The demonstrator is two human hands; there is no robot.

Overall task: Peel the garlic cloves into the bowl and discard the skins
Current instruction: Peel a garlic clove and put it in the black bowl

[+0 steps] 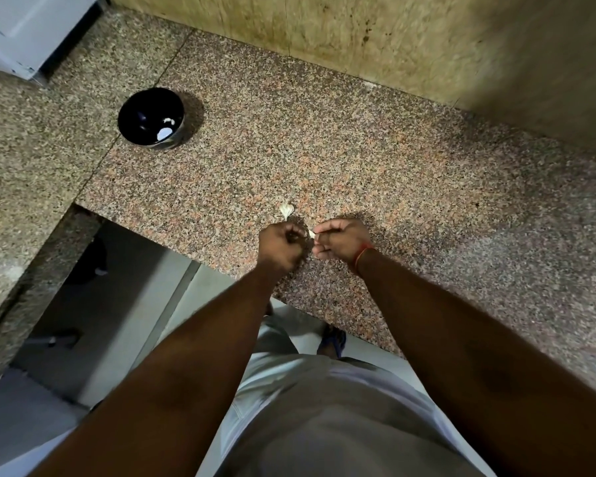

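Observation:
A black bowl (151,118) stands on the speckled granite counter (324,160) at the far left, with a few white peeled cloves inside. A white garlic piece (286,211) lies on the counter just beyond my hands. My left hand (280,247) is curled into a fist near the counter's front edge; what it holds is hidden. My right hand (341,242) sits close beside it and pinches a small white bit of garlic clove (311,233) at its fingertips. A red thread circles the right wrist.
A yellowish stone wall (358,39) backs the counter. A white appliance (25,32) stands at the far left corner. The counter's front edge (193,249) runs diagonally, with floor and a sandalled foot (332,342) below it.

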